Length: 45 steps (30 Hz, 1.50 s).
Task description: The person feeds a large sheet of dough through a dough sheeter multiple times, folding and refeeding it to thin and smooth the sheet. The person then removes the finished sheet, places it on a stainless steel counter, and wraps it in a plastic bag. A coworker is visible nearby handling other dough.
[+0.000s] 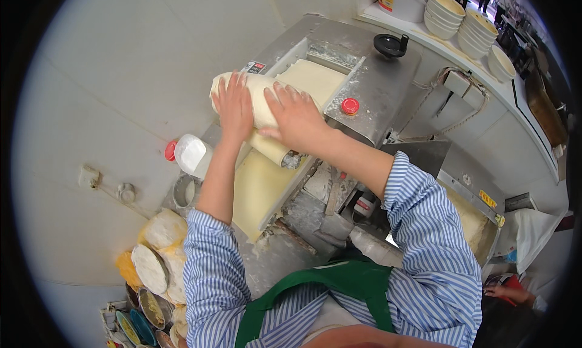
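A thick roll of pale dough (pixel 258 98) lies across a steel dough-sheeting machine (pixel 382 86). My left hand (pixel 234 104) rests over its left end with the fingers over the top. Toward the right end, my right hand (pixel 298 116) grips the same roll, thumb at its near side. Beyond the roll, a flat dough sheet (pixel 313 75) lies in the machine's trough. Just below my hands is a narrower dough-wrapped roller (pixel 273 149), its right end showing. Another smooth dough sheet (pixel 263 179) slopes down from there toward me.
A red button (pixel 350 106) and a black handwheel (pixel 390 45) sit on the machine's top. At left stand a plastic container (pixel 191 153) and a metal cup (pixel 184 191). Stacked bowls (pixel 443 16) line the right ledge. Another person's hand (pixel 495 291) shows at lower right.
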Each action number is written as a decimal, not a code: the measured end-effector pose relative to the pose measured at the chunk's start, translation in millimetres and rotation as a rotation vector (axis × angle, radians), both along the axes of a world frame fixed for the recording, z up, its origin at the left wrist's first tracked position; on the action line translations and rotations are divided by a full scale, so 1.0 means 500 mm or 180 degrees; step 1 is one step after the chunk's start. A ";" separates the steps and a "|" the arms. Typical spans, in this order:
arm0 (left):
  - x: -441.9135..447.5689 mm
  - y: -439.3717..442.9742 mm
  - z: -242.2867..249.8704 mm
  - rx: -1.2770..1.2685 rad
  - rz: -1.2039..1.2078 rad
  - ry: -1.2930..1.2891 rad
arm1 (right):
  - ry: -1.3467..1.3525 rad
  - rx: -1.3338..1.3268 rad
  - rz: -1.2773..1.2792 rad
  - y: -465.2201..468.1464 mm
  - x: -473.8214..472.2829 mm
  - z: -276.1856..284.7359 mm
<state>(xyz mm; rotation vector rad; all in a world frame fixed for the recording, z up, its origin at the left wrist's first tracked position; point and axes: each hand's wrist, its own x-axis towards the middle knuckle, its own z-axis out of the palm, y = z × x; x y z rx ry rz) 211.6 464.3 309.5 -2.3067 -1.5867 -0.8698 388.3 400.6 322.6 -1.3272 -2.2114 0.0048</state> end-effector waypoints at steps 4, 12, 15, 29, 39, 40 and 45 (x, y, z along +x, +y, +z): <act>0.031 0.052 0.093 -0.0044 -0.0467 0.0088 | 0.0665 -0.0846 -0.0224 0.055 0.041 0.027; 0.074 0.030 0.008 -0.0477 -0.0127 0.0393 | 0.0034 -0.0633 -0.0394 0.119 0.092 0.005; 0.115 0.088 0.034 -0.0867 0.0212 0.0182 | 0.0225 -0.0474 -0.0619 0.159 0.117 0.021; -0.040 -0.013 -0.075 -0.0186 0.0111 -0.2304 | 0.1249 -0.1385 0.0330 0.150 0.049 0.027; 0.110 0.025 0.082 -0.0813 0.0210 -0.0948 | 0.1662 -0.1582 0.0676 0.167 0.072 0.081; 0.112 0.025 0.098 -0.0744 -0.0085 -0.1798 | 0.1658 -0.1748 0.0676 0.171 0.069 0.085; 0.046 -0.030 0.038 0.0074 -0.0421 -0.2516 | 0.2466 -0.2790 0.0986 0.169 0.111 0.066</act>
